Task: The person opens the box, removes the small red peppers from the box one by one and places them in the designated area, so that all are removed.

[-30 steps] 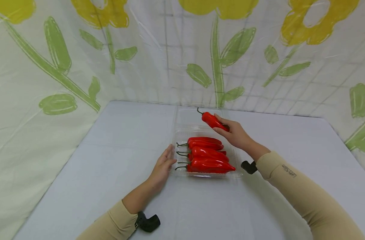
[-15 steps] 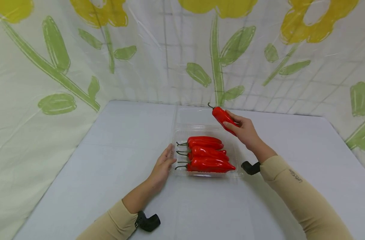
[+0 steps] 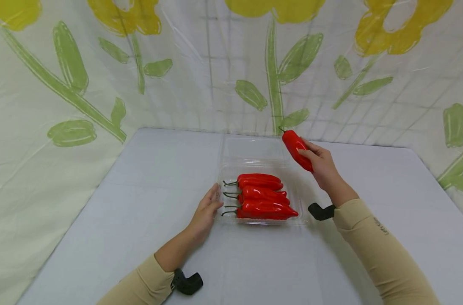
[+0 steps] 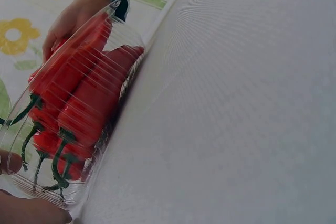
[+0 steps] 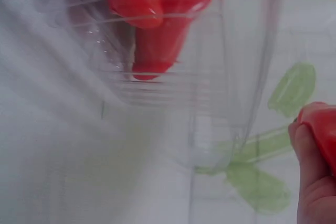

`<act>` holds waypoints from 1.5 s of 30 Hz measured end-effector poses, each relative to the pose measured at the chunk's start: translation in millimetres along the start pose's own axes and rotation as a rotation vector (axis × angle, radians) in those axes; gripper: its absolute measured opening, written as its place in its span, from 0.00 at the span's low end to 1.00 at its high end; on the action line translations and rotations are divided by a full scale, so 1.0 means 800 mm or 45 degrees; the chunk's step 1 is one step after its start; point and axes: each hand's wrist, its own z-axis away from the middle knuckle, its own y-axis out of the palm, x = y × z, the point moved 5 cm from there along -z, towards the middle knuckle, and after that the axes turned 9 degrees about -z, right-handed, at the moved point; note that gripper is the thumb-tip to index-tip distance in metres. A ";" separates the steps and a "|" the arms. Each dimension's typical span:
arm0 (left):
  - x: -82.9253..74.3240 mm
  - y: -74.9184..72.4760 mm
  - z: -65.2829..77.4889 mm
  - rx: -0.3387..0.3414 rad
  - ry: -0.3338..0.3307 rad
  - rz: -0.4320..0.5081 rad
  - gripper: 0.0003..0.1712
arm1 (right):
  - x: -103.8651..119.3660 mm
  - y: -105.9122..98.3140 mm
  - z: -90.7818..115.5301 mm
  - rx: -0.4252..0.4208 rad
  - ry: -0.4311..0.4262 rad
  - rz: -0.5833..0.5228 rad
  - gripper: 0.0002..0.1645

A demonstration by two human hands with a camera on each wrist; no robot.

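Observation:
Several red peppers (image 3: 267, 209) with green stems lie side by side in a clear plastic box (image 3: 231, 222), stems pointing left. My left hand (image 3: 204, 212) rests against the box's left side, its fingers fairly straight and the thumb near the rim. In the left wrist view, a fingertip (image 4: 9, 162) and another digit lie along the end wall beside the stems. Above and right of the box's far side, my right hand (image 3: 322, 167) grips a red pepper (image 3: 295, 149), stem up and tilted left. The right wrist view catches that pepper (image 5: 324, 129) at its right edge.
The box's clear lid (image 3: 244, 148) lies folded back behind it on the white table (image 3: 159, 178). A flower-printed sheet (image 3: 193, 84) hangs behind the table. Each wrist carries a dark camera mount, such as the right one (image 3: 321, 211).
My right hand has carried the held pepper rightward and slightly up from over the lid, turning it more upright. The left hand and box have stayed in place.

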 end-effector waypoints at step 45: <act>0.001 0.000 0.000 -0.004 0.019 -0.009 0.36 | -0.033 -0.058 -0.071 -0.215 -0.129 0.806 0.35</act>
